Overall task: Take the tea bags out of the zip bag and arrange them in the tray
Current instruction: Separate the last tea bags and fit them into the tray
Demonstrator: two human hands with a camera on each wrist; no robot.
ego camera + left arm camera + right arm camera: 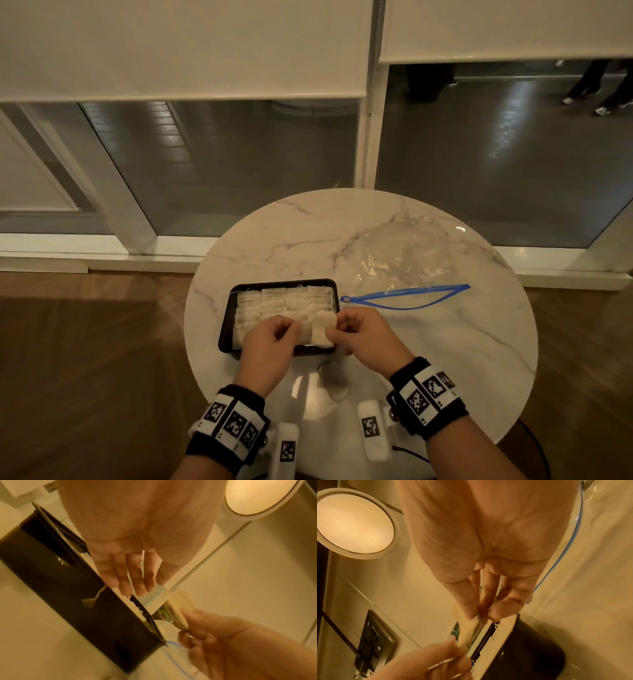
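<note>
A round marble table point(445, 342) carries a black tray point(226, 325) and, beside it, a clear zip bag point(404, 260)

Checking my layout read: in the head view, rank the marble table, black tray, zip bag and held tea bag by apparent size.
1. Marble table
2. Zip bag and black tray: look alike, and the clear bag's outline is hard to trace, so unranked
3. Held tea bag

A round white marble surface point(428, 329) with grey veining is being lit from above by a round ceiling lamp point(353, 523). Behind it, 2 pale roller blinds point(185, 48) are being kept partly lowered over tall glass panes point(219, 164) in white frames. Brown wooden flooring point(85, 359) is being shown on both sides.
</note>
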